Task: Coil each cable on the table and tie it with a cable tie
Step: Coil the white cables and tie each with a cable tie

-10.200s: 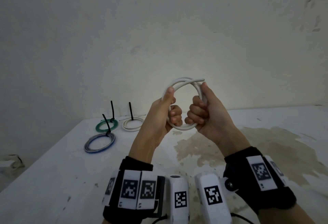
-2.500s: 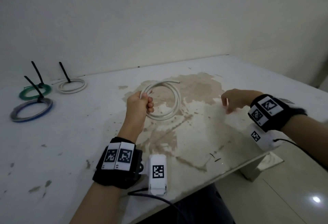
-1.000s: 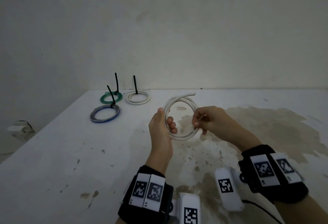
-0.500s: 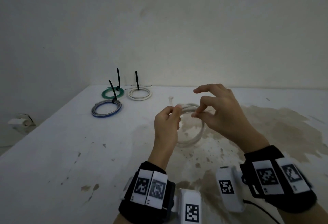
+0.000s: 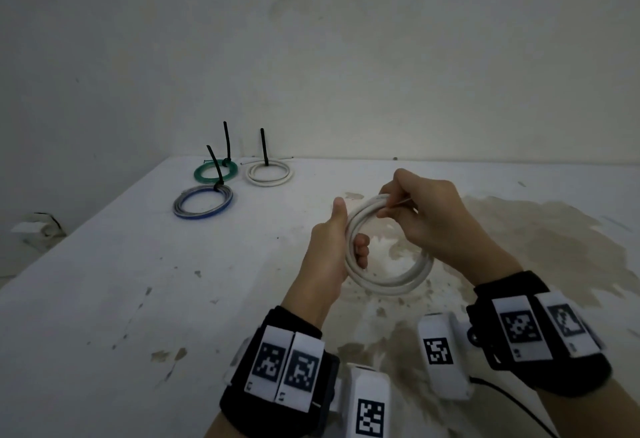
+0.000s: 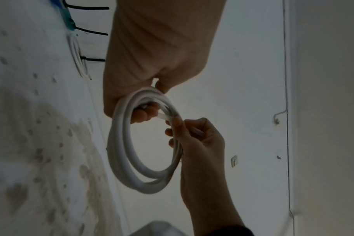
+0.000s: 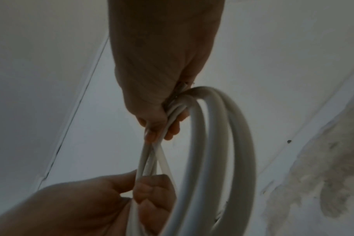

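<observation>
A white cable coil [image 5: 388, 281] of about three loops is held up above the table. My left hand [image 5: 349, 229] grips its left side, thumb up along the outside and fingers curled through the loop. My right hand [image 5: 388, 207] is at the top of the coil and pinches a thin pale cable tie [image 5: 401, 202] against the strands. In the left wrist view the coil [image 6: 121, 151] hangs from my left hand [image 6: 150, 102], and the right hand [image 6: 178, 127] pinches the tie strip [image 6: 197, 132]. The right wrist view shows the tie [image 7: 164, 159] running between both hands beside the coil [image 7: 202, 143].
Three tied coils lie at the table's far left: a green coil [image 5: 215, 172], a white coil [image 5: 268, 174] and a grey-blue coil [image 5: 203, 202], each with a black tie tail standing up. A brown stain [image 5: 554, 247] covers the white table at right. A wall stands close behind.
My right hand fetched a tie from the table's right side and has come down onto the top of the coil, pinching the tie there. The left hand has kept hold of the coil.
</observation>
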